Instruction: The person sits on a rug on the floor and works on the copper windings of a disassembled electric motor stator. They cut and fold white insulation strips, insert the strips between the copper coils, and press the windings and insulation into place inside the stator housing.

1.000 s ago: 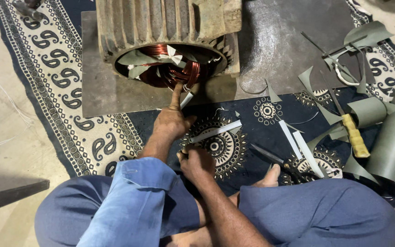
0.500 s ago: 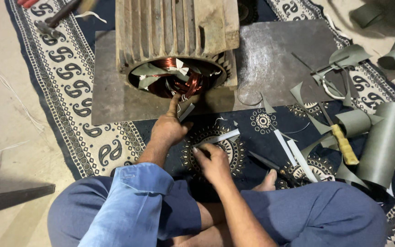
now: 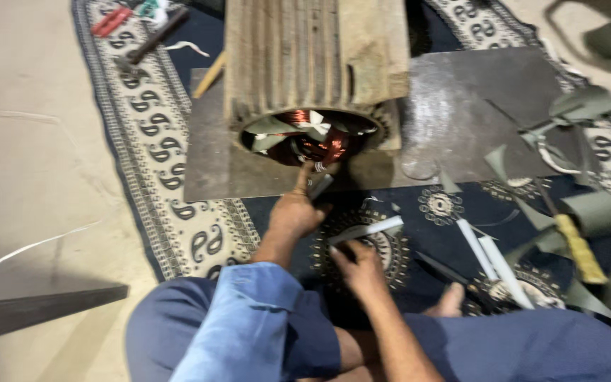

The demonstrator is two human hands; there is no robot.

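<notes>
Head view looks down on a person sitting cross-legged on a patterned rug (image 3: 178, 177), with bare floor (image 3: 30, 163) to the left of the rug's edge. A ribbed motor housing (image 3: 312, 64) lies on a metal sheet (image 3: 461, 120); its long axis runs away from the person, and its open end faces them, showing copper windings (image 3: 319, 145) and pale paper pieces inside. The housing's mouth sits close to the sheet's near edge, so only a narrow band of sheet lies between the mouth and the rug. To the right, the sheet has open bare surface, bordered by grey paper offcuts (image 3: 574, 106) and a yellow-handled tool (image 3: 578, 247). Far left, tools lie near the rug's top corner, well apart from the hands.

The left hand (image 3: 295, 212) reaches forward with its arm extended, forefinger pointing up into the lower rim of the housing's mouth, touching the windings; the other fingers curl around a small dark strip (image 3: 319, 187) that angles up to the right. The right hand (image 3: 358, 269) is nearer the body, over the rug, its fingers pinched on a pale strip (image 3: 365, 230) that lies nearly level, rising slightly to the right. More pale strips (image 3: 493, 258) lie on the rug just right of it.
</notes>
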